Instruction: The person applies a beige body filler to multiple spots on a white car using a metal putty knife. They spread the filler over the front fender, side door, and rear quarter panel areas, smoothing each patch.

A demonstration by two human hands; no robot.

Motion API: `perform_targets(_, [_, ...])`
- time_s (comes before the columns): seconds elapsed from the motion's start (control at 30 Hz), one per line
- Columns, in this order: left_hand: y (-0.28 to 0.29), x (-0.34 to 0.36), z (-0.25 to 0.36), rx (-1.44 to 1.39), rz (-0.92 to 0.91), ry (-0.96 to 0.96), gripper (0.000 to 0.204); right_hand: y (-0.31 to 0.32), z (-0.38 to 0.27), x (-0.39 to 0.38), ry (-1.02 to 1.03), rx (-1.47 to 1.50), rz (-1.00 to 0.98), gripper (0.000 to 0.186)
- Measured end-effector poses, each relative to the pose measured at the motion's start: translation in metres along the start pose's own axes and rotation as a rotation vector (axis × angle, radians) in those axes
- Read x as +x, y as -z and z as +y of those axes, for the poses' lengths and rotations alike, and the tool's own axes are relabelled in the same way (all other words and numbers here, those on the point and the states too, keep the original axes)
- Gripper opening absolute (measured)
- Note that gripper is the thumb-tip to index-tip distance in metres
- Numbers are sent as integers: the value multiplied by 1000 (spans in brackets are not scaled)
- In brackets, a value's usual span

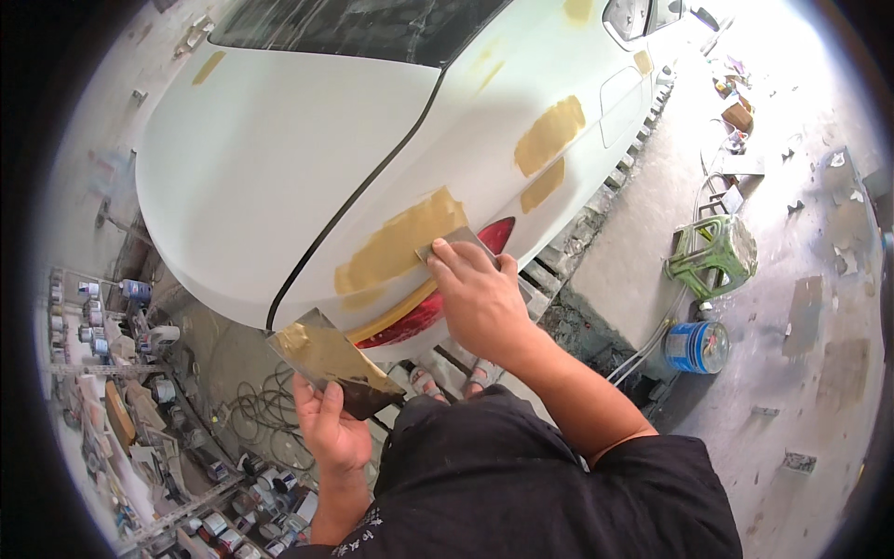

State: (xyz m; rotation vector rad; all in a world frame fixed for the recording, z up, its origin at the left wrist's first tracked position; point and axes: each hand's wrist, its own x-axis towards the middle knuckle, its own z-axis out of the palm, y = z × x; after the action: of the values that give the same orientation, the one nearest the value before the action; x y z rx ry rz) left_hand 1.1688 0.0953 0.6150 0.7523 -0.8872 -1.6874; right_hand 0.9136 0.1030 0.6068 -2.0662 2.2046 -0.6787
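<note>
My right hand (481, 293) grips a flat putty spreader (473, 244), its edge against the tan filler patch (396, 244) on the rear corner of a white car (251, 168). Just beneath that patch, the red tail light (410, 321) shows partly behind my hand. In my left hand (331, 424) is a dark, flat mixing board (335, 363), tilted and smeared with tan filler along its upper side. Fingers and thumb pinch its lower edge. Further filler patches (549, 135) mark the car's side panel, beyond my right hand.
A green stool (712, 256) and a blue-banded clear container (697, 347) stand on the right. Coiled hoses (265, 410) lie on the floor at left. Shelving (112, 369) with cans and boxes fills the lower left. A grating runs beside the car.
</note>
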Motion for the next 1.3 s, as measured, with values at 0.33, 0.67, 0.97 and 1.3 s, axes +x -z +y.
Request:
perform_targets(0.33, [-3, 6, 5, -27, -13, 11, 54, 29, 27, 30, 26, -25, 65, 44])
perform_targets(0.67, [1, 8, 4, -9, 8, 19, 53, 18, 20, -1, 14, -89, -66, 44])
perform_targets(0.97, [-2, 10, -1, -41, -13, 2, 51, 28, 41, 34, 13, 13, 39, 46])
perform_targets(1.3, [-12, 11, -6, -38, -47, 15, 50, 37, 39, 20, 5, -25, 87, 42])
